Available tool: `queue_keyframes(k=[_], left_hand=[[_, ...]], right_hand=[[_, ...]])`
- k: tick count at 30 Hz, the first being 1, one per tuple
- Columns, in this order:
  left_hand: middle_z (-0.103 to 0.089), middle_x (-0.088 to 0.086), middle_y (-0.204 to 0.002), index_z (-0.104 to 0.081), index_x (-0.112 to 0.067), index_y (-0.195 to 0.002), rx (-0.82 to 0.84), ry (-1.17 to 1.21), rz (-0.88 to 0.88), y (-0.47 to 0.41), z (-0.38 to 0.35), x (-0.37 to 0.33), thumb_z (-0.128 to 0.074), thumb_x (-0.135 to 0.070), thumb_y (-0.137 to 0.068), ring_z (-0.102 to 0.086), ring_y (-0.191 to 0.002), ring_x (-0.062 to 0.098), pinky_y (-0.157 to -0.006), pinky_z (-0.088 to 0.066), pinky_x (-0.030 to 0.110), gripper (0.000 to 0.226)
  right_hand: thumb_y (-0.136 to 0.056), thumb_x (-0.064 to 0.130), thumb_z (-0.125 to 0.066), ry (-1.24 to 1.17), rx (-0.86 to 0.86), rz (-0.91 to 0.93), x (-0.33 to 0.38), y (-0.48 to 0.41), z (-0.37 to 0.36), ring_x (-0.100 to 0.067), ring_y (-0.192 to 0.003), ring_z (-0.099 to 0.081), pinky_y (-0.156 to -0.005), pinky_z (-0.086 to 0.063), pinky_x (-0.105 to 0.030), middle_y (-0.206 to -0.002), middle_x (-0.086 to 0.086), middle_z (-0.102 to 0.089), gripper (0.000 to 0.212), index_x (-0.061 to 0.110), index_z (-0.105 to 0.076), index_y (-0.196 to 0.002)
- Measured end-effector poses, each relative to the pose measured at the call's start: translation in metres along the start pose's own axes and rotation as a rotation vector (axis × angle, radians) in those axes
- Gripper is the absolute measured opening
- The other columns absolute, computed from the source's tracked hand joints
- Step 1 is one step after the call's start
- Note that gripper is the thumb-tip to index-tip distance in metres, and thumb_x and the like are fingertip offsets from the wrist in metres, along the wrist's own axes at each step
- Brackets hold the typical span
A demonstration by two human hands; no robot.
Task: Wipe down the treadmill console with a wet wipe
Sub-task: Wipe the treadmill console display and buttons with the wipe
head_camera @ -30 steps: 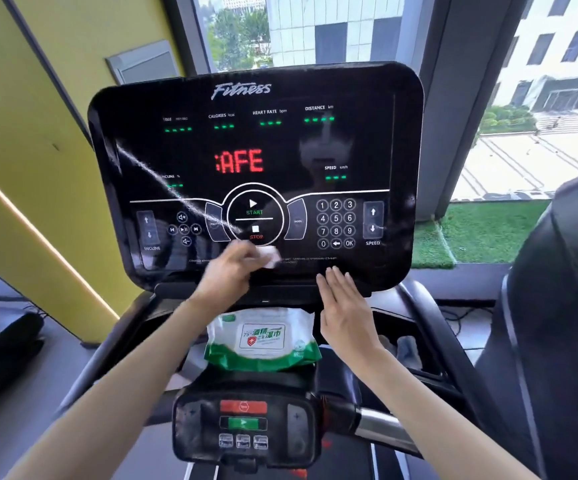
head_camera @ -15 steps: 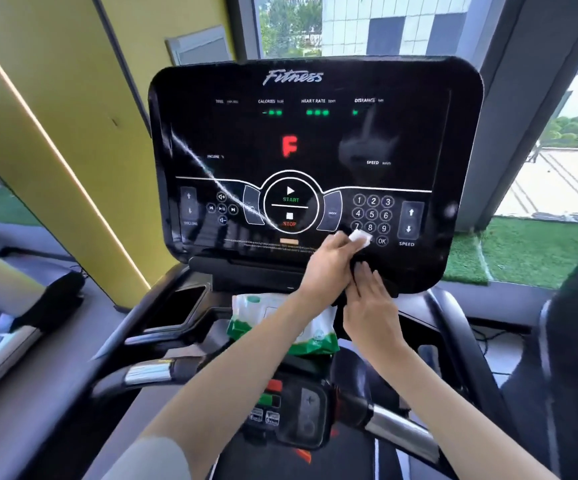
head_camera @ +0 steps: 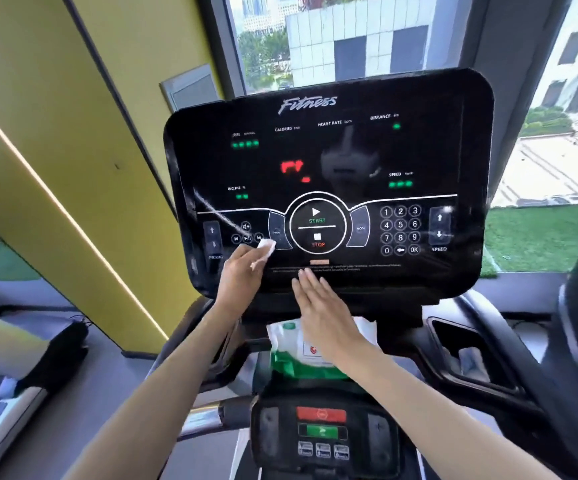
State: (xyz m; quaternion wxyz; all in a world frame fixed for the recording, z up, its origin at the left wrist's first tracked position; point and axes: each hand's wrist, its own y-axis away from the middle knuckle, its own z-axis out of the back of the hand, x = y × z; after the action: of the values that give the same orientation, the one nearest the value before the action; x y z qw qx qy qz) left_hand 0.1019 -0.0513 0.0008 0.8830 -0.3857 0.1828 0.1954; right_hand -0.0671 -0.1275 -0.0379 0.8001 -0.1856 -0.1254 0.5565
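The black treadmill console (head_camera: pixel 329 150) fills the middle of the view, with lit green and red readouts, a round START/STOP control and a number keypad. My left hand (head_camera: pixel 240 277) presses a small white wet wipe (head_camera: pixel 267 247) against the console's lower left, beside the media buttons. A wet streak runs diagonally above it. My right hand (head_camera: pixel 322 306) rests flat, fingers together, on the console's bottom edge below the STOP button. A green and white wet wipe pack (head_camera: pixel 301 355) lies on the tray under the console, partly hidden by my right wrist.
A lower control box (head_camera: pixel 322 434) with red and green buttons sits near me. A cup holder recess (head_camera: pixel 467 351) is at the right. A yellow wall (head_camera: pixel 55 150) stands to the left, a window (head_camera: pixel 349 39) behind the console, and another machine (head_camera: pixel 7 386) at the lower left.
My left hand has swept the wipe from the keypad side back to the console's lower left. My right hand stays on the bottom edge. The red readout has changed.
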Motion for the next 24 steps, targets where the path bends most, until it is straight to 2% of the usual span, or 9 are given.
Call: queue_keyframes(k=[3,7,11,14,15,18,20,22,24], left_hand=[[-0.055,0.003,-0.083,-0.069,-0.009,-0.107,0.003,-0.005,-0.006,0.002,0.017,0.026,-0.063,0.007,-0.082,-0.052,-0.064,0.017,-0.061,-0.05,0.031,0.03],[-0.055,0.003,-0.083,-0.07,-0.01,-0.106,-0.058,0.008,0.059,0.002,0.035,0.054,-0.061,0.005,-0.084,-0.051,-0.064,0.018,-0.06,-0.045,0.031,0.028],[-0.052,0.006,-0.088,-0.068,-0.005,-0.104,-0.294,0.108,0.37,-0.032,0.05,0.053,-0.052,-0.012,-0.094,-0.05,-0.074,0.02,-0.073,-0.044,0.031,0.021],[-0.047,0.007,-0.09,-0.064,-0.008,-0.113,-0.377,0.066,0.473,-0.049,0.037,0.03,-0.047,0.0,-0.091,-0.047,-0.076,0.021,-0.069,-0.042,0.031,0.029],[-0.047,0.006,-0.093,-0.061,-0.012,-0.117,-0.333,0.025,0.381,-0.048,0.03,0.019,-0.048,0.004,-0.087,-0.048,-0.079,0.022,-0.067,-0.045,0.033,0.036],[-0.042,-0.003,-0.097,-0.052,-0.021,-0.123,0.068,-0.178,-0.232,-0.02,0.003,0.003,-0.054,0.014,-0.072,-0.044,-0.086,0.018,-0.048,-0.049,0.033,0.061],[-0.038,-0.005,-0.097,-0.047,-0.022,-0.126,0.298,-0.254,-0.491,-0.01,0.006,0.02,-0.055,0.017,-0.067,-0.041,-0.088,0.015,-0.039,-0.047,0.032,0.071],[-0.042,-0.001,-0.099,-0.049,-0.021,-0.126,0.217,-0.24,-0.465,-0.014,0.022,0.048,-0.056,0.018,-0.067,-0.045,-0.087,0.016,-0.043,-0.05,0.031,0.071],[-0.048,0.007,-0.096,-0.056,-0.017,-0.122,-0.047,-0.159,-0.218,-0.028,0.041,0.067,-0.054,0.017,-0.073,-0.05,-0.082,0.022,-0.055,-0.051,0.036,0.06]], right_hand=[[-0.06,-0.002,-0.071,-0.024,0.029,-0.007,0.017,-0.01,-0.004,-0.031,-0.119,-0.054,-0.09,-0.05,-0.044,-0.123,-0.024,-0.058,0.06,-0.007,-0.058,-0.118],[-0.06,-0.004,-0.058,0.079,0.048,-0.023,0.025,-0.007,-0.01,-0.033,-0.116,-0.056,-0.094,-0.047,-0.048,-0.12,-0.025,-0.06,0.059,-0.007,-0.058,-0.118],[-0.07,-0.001,-0.046,0.101,0.049,-0.055,0.029,-0.005,-0.014,-0.034,-0.123,-0.05,-0.101,-0.038,-0.051,-0.129,-0.025,-0.053,0.056,-0.007,-0.051,-0.126],[-0.063,-0.001,-0.061,0.072,0.06,-0.085,0.033,-0.006,-0.013,-0.032,-0.123,-0.05,-0.105,-0.037,-0.049,-0.128,-0.023,-0.054,0.064,-0.006,-0.052,-0.126],[-0.061,-0.001,-0.062,0.075,0.058,-0.088,0.034,-0.006,-0.013,-0.032,-0.123,-0.05,-0.108,-0.033,-0.048,-0.129,-0.023,-0.054,0.067,-0.006,-0.051,-0.126],[-0.071,0.0,-0.048,0.088,0.049,-0.097,0.033,-0.005,-0.016,-0.029,-0.127,-0.046,-0.107,-0.016,-0.042,-0.133,-0.021,-0.052,0.058,-0.005,-0.048,-0.129],[-0.07,0.004,-0.061,0.064,0.053,-0.109,0.031,-0.006,-0.014,-0.026,-0.126,-0.048,-0.109,-0.022,-0.04,-0.13,-0.018,-0.055,0.058,-0.003,-0.052,-0.126],[-0.06,0.009,-0.076,0.045,0.101,-0.115,0.029,-0.007,-0.011,-0.022,-0.123,-0.051,-0.109,-0.032,-0.039,-0.128,-0.013,-0.058,0.067,0.001,-0.057,-0.124],[-0.058,0.013,-0.078,0.048,0.127,-0.088,0.026,-0.006,-0.011,-0.02,-0.124,-0.051,-0.108,-0.032,-0.038,-0.129,-0.011,-0.057,0.071,0.003,-0.056,-0.125]])
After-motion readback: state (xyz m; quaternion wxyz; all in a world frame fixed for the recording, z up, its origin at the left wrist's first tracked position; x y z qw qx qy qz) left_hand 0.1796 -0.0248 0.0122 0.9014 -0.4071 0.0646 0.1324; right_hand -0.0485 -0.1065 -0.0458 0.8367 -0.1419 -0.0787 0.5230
